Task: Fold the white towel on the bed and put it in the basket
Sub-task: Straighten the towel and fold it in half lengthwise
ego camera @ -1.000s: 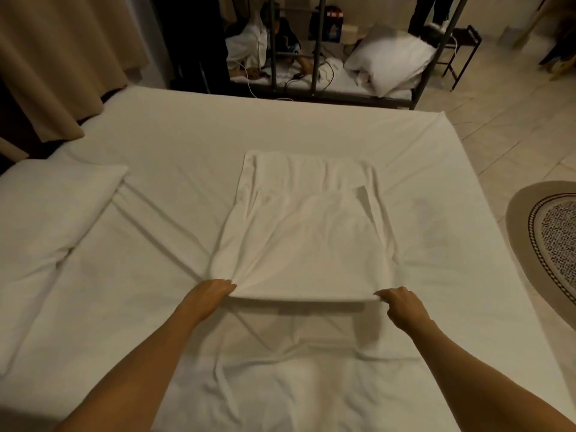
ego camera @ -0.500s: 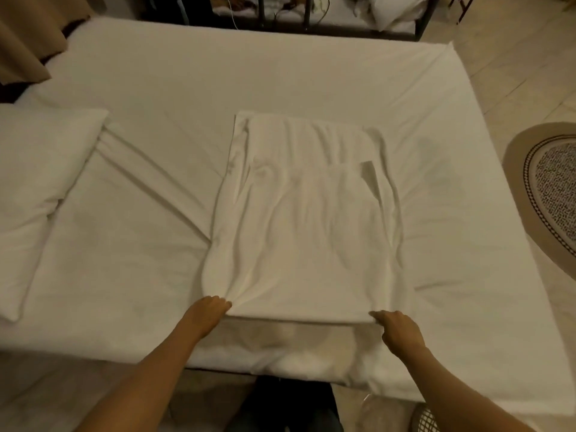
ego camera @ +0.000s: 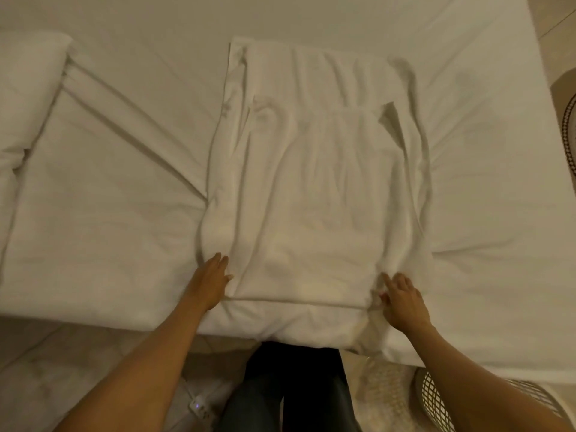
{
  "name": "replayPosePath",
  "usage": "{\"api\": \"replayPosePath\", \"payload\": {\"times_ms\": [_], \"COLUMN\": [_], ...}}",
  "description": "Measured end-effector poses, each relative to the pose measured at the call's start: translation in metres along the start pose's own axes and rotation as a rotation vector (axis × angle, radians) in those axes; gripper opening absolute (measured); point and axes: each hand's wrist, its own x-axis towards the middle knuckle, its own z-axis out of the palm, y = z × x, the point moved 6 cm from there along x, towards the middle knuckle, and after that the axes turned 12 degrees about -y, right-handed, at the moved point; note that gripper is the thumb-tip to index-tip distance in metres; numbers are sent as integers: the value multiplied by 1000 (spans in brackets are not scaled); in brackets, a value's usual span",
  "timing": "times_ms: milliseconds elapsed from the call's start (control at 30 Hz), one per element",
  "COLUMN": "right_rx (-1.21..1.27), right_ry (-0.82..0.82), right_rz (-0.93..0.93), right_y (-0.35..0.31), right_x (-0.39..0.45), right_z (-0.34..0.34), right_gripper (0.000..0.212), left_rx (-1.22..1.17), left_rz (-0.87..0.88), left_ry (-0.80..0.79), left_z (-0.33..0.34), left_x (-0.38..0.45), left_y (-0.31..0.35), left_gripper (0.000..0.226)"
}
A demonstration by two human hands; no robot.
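Both hands have let go of the corners they were pinching a second ago; left hand [ego camera: 213, 283] lies flat, right hand [ego camera: 402, 302] loosely spread on the half-folded white terry towel [ego camera: 314, 182], near edge of the white-sheeted bed [ego camera: 483, 182]; white lattice basket [ego camera: 436, 406] waits on the floor; probably another fold coming.

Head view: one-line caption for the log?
Both hands, left hand and right hand, at the near corners of the half-folded white towel.
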Motion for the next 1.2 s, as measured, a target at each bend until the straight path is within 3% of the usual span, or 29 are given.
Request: {"api": "replayPosePath", "payload": {"times_ms": [67,267,433,600,667,1000,1200], "right_rx": [-37,-153,-153,-39,-13,158,255], "right_ry": [11,-157,-177,134,168,183,260], "right_rz": [23,75,129,60,59,74,28], "right_y": [5,16,12,-3,-3,5,-5], "right_x": [8,35,38,39,45,108,164], "right_z": [-5,20,15,-36,-61,-190,-265], "right_gripper": [59,72,66,42,43,60,66], "left_rx": [43,313,389,243,207,178,50], "left_rz": [19,4,-54,-26,-7,-87,-74], "left_ry": [5,-138,-149,47,97,128,226], "left_z": [-5,15,9,-29,-50,-155,-229], "left_x": [10,34,39,34,36,90,141], "left_y": [-5,-16,-13,14,24,58,73], "left_gripper": [69,101,81,57,52,61,63]}}
